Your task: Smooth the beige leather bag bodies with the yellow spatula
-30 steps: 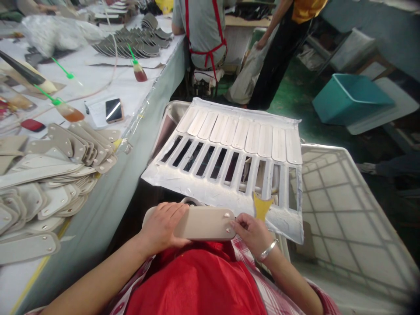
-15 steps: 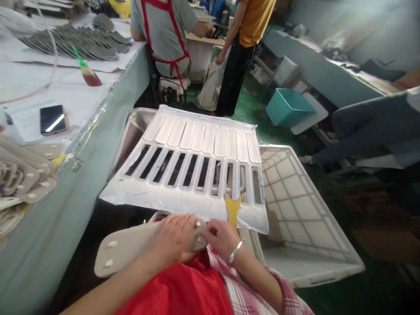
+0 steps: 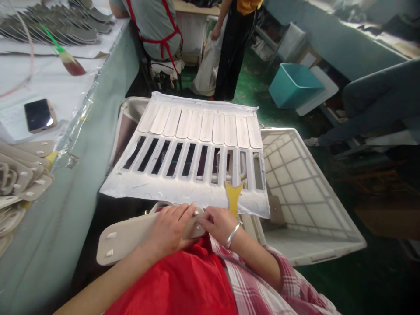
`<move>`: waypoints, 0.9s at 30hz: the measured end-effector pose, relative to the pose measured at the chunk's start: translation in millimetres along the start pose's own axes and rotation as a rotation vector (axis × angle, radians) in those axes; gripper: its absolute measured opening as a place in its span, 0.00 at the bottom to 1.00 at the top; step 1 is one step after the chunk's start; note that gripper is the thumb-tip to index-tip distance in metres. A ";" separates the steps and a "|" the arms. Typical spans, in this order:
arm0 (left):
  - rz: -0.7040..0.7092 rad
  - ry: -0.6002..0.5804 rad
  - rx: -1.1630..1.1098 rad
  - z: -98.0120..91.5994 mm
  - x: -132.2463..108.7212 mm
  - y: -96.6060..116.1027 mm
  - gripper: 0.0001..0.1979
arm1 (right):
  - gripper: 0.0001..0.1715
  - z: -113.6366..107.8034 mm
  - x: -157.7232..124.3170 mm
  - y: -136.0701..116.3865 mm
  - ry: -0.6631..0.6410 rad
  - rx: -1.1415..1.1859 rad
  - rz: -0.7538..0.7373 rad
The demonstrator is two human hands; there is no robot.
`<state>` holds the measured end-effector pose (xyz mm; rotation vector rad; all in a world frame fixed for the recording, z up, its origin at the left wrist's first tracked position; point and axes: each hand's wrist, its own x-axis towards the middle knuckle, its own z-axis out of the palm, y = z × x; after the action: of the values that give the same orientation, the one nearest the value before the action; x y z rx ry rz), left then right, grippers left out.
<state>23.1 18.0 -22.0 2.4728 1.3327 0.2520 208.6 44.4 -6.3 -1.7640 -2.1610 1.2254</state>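
A long beige panel with rounded ends (image 3: 131, 238) lies across my lap, with small white tabs poking through it near both ends. My left hand (image 3: 172, 225) wraps over the panel toward its right end, the thumb side underneath. At that right end my right hand (image 3: 219, 225) is curled, thumb and finger pinched against the panel's edge beside a white tab. What lies inside that pinch is hidden. Just beyond my hands rests a white slotted board (image 3: 154, 186), with a row of pale rounded strips (image 3: 197, 124) on its far half and a yellow notched piece (image 3: 233, 199) on its near edge.
On the left, a table (image 3: 108, 83) carries a phone (image 3: 40, 115), a glue bottle (image 3: 70, 62) and stacked beige panels (image 3: 28, 170). A white crate (image 3: 305, 210) stands at right, with a teal bin (image 3: 292, 89) farther off. Two people are ahead; another person's leg shows at right.
The view has tipped downward a little, so surroundings sit higher in the picture. Both hands keep their hold at the panel's right end, with only slight finger movement.
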 end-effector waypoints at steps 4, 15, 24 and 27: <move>0.002 0.029 -0.003 -1.7 -0.3 1.0 0.38 | 0.12 2.6 0.1 3.0 -0.006 0.017 -0.013; -0.041 0.004 0.036 1.3 4.1 7.5 0.35 | 0.16 20.2 -1.7 16.7 0.088 0.230 0.056; -0.009 0.027 0.024 1.6 1.2 5.5 0.35 | 0.14 14.0 -12.5 0.7 0.123 0.021 0.097; -0.003 0.032 0.029 -0.2 1.7 6.3 0.35 | 0.13 16.0 -12.9 2.6 0.135 0.050 0.095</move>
<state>28.9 16.2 -19.5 2.5003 1.3628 0.2746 206.3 25.2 -13.6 -1.8894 -1.9771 1.1335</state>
